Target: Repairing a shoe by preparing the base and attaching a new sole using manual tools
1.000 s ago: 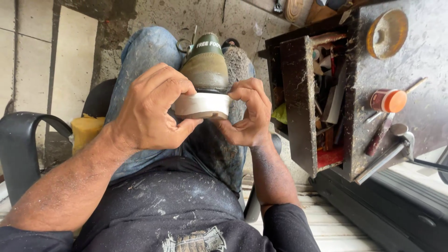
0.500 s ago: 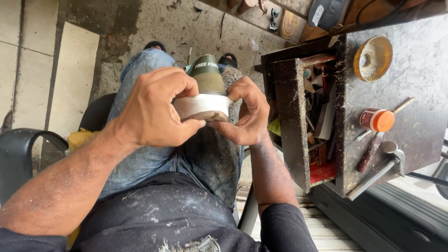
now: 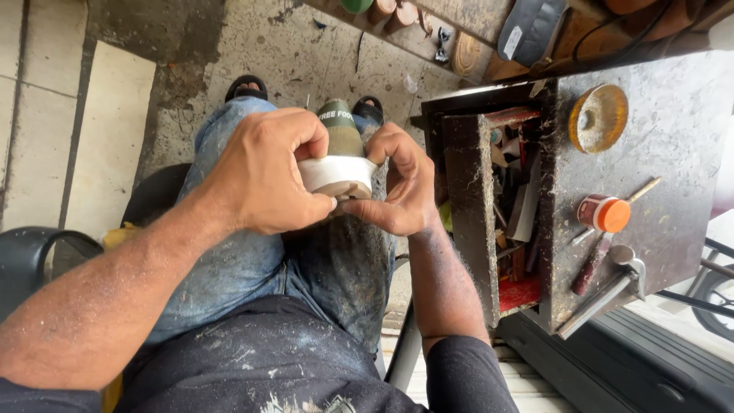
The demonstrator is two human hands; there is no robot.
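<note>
I sit with an olive-green shoe [image 3: 342, 134] held above my lap, its white sole [image 3: 334, 173] turned toward me. My left hand [image 3: 264, 172] grips the left side of the sole, fingers curled over its top edge. My right hand [image 3: 401, 180] pinches the right side of the sole from below, thumb and fingers wrapped on its rim. The toe end of the shoe points away from me. My jeans and dark apron lie under the shoe.
A dark, dusty work cabinet [image 3: 657, 176] stands at my right with an open compartment full of tools [image 3: 516, 206]. On top lie an orange-capped jar [image 3: 605, 213], a round amber disc [image 3: 598, 118] and a metal tool [image 3: 604, 294]. A black chair arm [image 3: 34, 252] is at my left.
The view has tilted so that the shoe and hands sit higher and further from me. Both hands keep their grip on the sole; the left fingers have shifted slightly over the edge.
</note>
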